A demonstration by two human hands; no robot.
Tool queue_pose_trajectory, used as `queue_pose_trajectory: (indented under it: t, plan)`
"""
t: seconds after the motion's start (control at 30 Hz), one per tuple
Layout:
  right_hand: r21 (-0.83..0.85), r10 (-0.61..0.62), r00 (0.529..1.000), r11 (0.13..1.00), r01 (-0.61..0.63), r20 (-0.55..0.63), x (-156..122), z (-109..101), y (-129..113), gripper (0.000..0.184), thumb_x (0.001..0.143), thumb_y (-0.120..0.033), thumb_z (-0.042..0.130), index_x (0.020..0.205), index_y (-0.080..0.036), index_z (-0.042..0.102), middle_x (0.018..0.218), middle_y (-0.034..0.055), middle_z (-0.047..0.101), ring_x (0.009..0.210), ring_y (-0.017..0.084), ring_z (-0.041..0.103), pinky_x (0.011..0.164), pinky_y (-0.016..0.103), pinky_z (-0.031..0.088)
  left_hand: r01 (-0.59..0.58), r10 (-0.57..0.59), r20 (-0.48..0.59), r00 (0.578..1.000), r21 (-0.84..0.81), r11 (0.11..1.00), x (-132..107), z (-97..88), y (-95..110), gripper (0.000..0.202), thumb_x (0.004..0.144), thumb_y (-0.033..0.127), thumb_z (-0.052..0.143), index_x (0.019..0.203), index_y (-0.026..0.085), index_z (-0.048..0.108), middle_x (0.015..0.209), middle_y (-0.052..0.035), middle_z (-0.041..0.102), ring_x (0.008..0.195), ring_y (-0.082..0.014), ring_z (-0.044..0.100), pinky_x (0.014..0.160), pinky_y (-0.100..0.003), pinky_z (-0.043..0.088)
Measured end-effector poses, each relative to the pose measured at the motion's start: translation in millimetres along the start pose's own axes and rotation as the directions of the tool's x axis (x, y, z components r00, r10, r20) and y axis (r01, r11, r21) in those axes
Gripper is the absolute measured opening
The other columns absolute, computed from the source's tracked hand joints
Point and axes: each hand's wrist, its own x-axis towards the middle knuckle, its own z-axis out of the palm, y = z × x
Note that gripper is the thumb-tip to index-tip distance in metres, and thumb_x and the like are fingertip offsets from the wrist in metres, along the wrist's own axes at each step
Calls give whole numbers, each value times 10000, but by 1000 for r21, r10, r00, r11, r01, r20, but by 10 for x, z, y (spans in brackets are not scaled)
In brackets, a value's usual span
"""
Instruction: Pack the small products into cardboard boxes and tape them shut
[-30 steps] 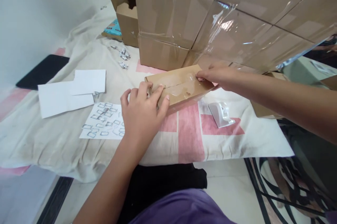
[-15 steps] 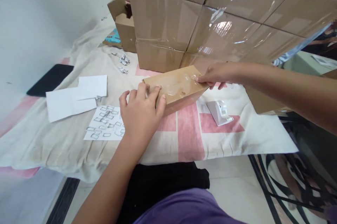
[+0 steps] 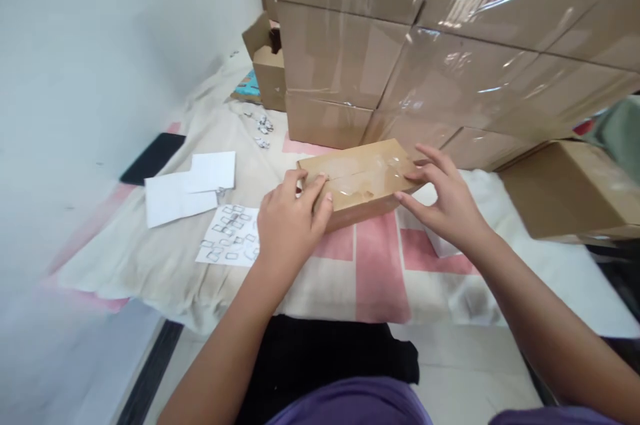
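A small brown cardboard box (image 3: 357, 175) lies on the cloth-covered surface, with clear tape wrinkled across its top. My left hand (image 3: 295, 212) grips its left end, fingertips pressing on the top near the seam. At the right end is my right hand (image 3: 440, 195), its thumb by the front edge and its fingers at the top corner; the index finger is raised off the box. Partly hidden behind my right hand is a white tape dispenser (image 3: 443, 245). To the left of my left hand lies a paper sheet (image 3: 230, 235) with small drawn rectangles.
Blank white papers (image 3: 175, 198) and a black flat object (image 3: 154, 158) lie on the left. Crumpled scraps (image 3: 264, 124) sit near an open carton (image 3: 270, 82). A wall of wrapped cartons (image 3: 345, 55) stands behind. Another open box (image 3: 565, 192) is at the right.
My right hand has turned, its arm now coming from below, with thumb and fingers spread at the box's right end. My left hand stays on the box. The view has shifted left.
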Motion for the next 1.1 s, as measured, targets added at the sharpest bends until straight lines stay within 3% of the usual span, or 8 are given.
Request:
queue_pose_trajectory:
  t: [0.13,0.27,0.4,0.53,0.7,0.87,0.97,1.1]
  plan:
    - [117,-61,998,991,62,-12,15,214,146,715,830,-595,741,1429,-263,533,1617,155,432,1504,390,403,1170,637,403,4,13,86,996,-199,980,33,-3,-148,400,1039,420,437,1334,250,649,1366,-106,565,1130,-227,634,910,-357,536]
    - [164,-9,989,986,34,-149,-45,433,156,632,837,-574,745,1392,-308,603,1570,108,509,1418,391,516,1186,637,400,58,-3,142,990,-388,920,-71,42,-474,548,1055,468,386,1552,238,357,1495,-155,456,1282,-223,567,1066,-383,504]
    - [145,55,916,989,4,-397,-133,589,119,581,850,-463,771,1389,-302,627,1474,136,591,1359,412,564,1163,631,435,195,-169,321,932,-50,980,-438,82,-940,561,1024,475,458,1516,210,415,1571,-186,420,1439,-330,445,1189,-548,380]
    - [109,50,832,994,12,-552,-166,645,125,592,810,-416,823,1364,-298,652,1404,162,617,1315,429,586,1130,636,462,202,-270,371,888,214,956,-801,56,-1253,558,1010,445,484,1524,234,430,1657,-148,361,1567,-363,254,1267,-628,196]
    - [121,91,843,992,-31,-530,-192,673,40,636,832,-350,796,1423,-383,562,1437,126,546,1362,439,525,1124,659,456,140,-218,311,925,253,957,-840,2,-1298,496,1022,420,464,1484,241,478,1619,-134,428,1563,-330,276,1269,-609,183]
    - [36,22,814,999,-2,-581,-268,737,-36,737,804,-259,782,1471,-390,498,1286,145,551,1186,409,584,877,579,560,178,-208,52,977,344,922,-640,-32,-1241,335,961,423,587,1232,251,683,1386,-145,618,1321,-343,529,1127,-562,325]
    - [-56,-171,784,984,171,-597,-375,744,-145,640,769,-200,759,1354,-373,565,955,72,592,810,280,609,684,464,526,275,-299,28,954,312,909,-476,-4,-1215,298,939,458,612,1123,254,728,1125,-100,689,1094,-299,626,1010,-500,371]
    - [165,-430,853,857,489,-297,-461,847,-463,306,832,-110,611,1076,-294,628,811,29,658,695,211,596,629,378,508,257,-278,79,957,207,944,-310,198,-1212,227,894,428,659,990,251,764,1063,-85,632,1032,-277,588,944,-442,414]
